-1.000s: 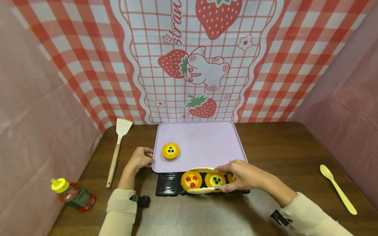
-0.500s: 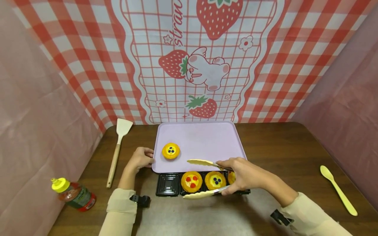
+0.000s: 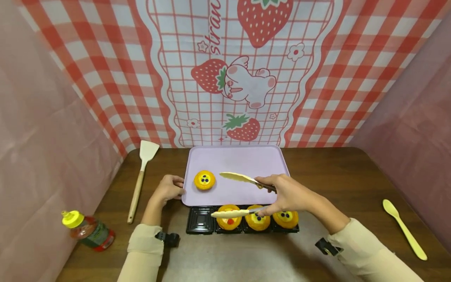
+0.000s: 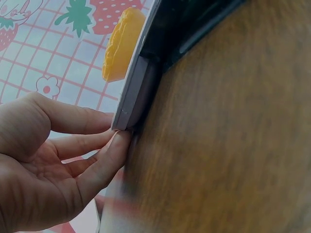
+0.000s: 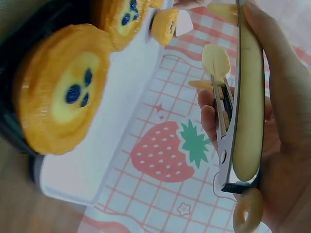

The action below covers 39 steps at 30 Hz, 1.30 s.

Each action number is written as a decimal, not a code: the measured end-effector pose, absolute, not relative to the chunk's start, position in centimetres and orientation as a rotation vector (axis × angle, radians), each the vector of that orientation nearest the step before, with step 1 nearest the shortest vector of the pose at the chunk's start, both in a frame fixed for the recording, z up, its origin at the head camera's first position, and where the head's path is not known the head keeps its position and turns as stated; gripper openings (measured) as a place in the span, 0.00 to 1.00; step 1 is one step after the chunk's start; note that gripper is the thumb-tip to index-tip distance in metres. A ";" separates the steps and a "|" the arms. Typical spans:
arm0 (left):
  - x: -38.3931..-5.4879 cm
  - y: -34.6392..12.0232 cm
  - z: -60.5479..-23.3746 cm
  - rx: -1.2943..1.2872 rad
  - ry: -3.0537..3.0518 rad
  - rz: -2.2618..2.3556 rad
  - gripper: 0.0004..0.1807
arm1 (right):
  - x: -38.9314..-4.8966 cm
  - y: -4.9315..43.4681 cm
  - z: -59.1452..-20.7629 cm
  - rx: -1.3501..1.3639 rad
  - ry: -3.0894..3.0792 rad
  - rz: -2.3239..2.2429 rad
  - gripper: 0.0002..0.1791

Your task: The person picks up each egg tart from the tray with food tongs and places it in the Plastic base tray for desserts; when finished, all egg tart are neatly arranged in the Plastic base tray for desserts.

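My right hand (image 3: 291,194) holds a pair of tongs (image 3: 237,177) with cream scalloped tips. Their arms stand spread, one over the tray and the other across the red-topped egg tart (image 3: 228,224), nothing between them. Two blueberry-topped tarts, the middle one (image 3: 257,225) and the right one (image 3: 286,221), sit beside it in the black compartment box (image 3: 200,220); its leftmost compartment is bare. Another blueberry tart (image 3: 204,179) lies on the left part of the lilac tray (image 3: 246,160). With thumb and fingertips, my left hand (image 4: 53,165) pinches the tray's left rim.
A white spatula (image 3: 141,168) with a wooden handle lies to the left of the tray. Nearer on that side stands a red sauce bottle (image 3: 92,233) with a yellow cap. On the far right rests a yellow spoon (image 3: 404,229). A checkered cloth (image 3: 317,105) hangs behind the table.
The tongs have spread apart from around the red-topped tart, then shifted away from me toward the tray with my right hand. The tarts stay in place; my left hand stays at the rim.
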<state>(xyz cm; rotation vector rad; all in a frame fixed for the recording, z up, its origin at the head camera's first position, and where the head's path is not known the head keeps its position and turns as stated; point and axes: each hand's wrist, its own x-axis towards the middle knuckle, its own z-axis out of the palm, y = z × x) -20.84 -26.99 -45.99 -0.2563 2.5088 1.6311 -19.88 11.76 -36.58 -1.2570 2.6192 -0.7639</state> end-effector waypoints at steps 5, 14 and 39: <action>-21.0 -27.1 -46.0 -0.254 2.504 1.636 0.24 | -21.5 10.1 -36.6 -1.267 2.609 -0.790 0.51; -21.0 -27.3 -46.1 -0.275 2.495 1.641 0.24 | -24.5 5.7 -38.7 -1.274 2.634 -0.718 0.49; -20.9 -27.4 -46.1 -0.283 2.467 1.669 0.23 | -26.6 2.3 -40.9 -1.145 2.636 -0.655 0.37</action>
